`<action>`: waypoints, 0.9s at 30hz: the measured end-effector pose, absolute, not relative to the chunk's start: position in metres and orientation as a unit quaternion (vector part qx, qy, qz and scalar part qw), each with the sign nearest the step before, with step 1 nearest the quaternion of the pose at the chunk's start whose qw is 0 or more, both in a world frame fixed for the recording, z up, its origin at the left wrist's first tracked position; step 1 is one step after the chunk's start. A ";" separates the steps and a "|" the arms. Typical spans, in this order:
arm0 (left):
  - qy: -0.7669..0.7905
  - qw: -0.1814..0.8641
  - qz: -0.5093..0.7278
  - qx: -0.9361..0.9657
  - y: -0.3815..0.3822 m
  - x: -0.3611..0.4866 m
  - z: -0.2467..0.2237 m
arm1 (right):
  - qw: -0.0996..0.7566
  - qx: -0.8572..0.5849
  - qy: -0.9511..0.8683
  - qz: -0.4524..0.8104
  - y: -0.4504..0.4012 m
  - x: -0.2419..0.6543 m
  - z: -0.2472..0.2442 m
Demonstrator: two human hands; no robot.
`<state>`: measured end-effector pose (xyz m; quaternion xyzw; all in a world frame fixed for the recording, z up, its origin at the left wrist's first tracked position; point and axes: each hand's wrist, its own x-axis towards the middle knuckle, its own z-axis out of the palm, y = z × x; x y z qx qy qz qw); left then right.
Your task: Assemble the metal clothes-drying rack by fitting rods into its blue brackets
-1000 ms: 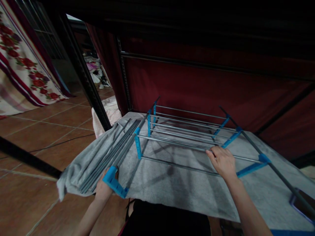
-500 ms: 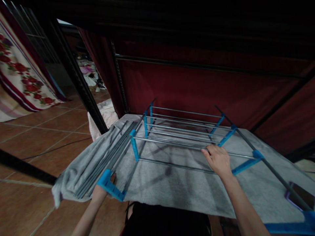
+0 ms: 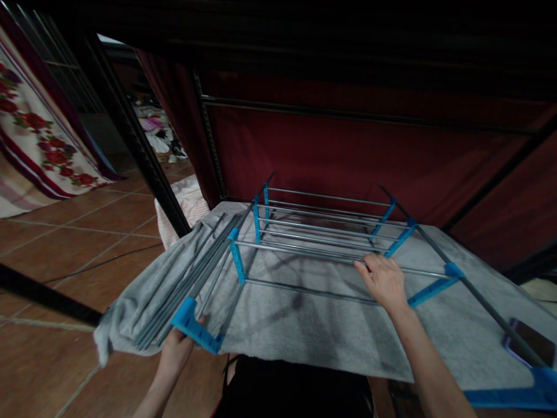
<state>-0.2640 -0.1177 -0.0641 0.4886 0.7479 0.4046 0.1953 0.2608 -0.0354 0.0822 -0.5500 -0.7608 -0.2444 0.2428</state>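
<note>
A rack of grey metal tubes and blue plastic connectors lies in front of me on grey cloth. At its near left corner, my left hand [image 3: 177,347] is closed round a blue connector [image 3: 195,328]; part of the fingers is hidden behind the plastic. My right hand [image 3: 384,280] is wrapped over a metal crossbar [image 3: 304,252], close to the rack's right side. Several crossbars run between the left side tube and the right side tube [image 3: 483,302]. Another blue connector [image 3: 452,270] sits on the right tube, just right of my right hand.
Several loose grey tubes [image 3: 187,290] lie bundled on the grey cloth [image 3: 313,342], left of the rack. A phone [image 3: 528,341] rests partly under the right tube. Black metal posts [image 3: 139,139] and a dark red curtain [image 3: 348,151] surround the surface. Tiled floor [image 3: 65,267] shows at left.
My left hand has shifted slightly at the corner connector, and more of its fingers show below it. The right hand keeps its grip on the crossbar. The rack has barely moved.
</note>
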 end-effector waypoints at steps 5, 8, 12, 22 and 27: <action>0.740 0.262 0.416 0.460 -0.125 -0.255 -0.054 | 0.247 -0.546 -0.762 -0.244 -0.035 0.262 0.081; 0.740 0.263 0.431 0.444 -0.127 -0.254 -0.052 | 0.247 -0.544 -0.763 -0.247 -0.034 0.262 0.080; 0.741 0.253 0.447 0.434 -0.130 -0.255 -0.054 | 0.244 -0.545 -0.764 -0.246 -0.034 0.263 0.080; 0.715 0.280 0.520 0.374 -0.146 -0.239 -0.025 | 0.248 -0.543 -0.764 -0.247 -0.034 0.262 0.081; 0.735 0.251 0.513 0.365 -0.156 -0.234 -0.006 | 0.250 -0.544 -0.762 -0.247 -0.034 0.262 0.080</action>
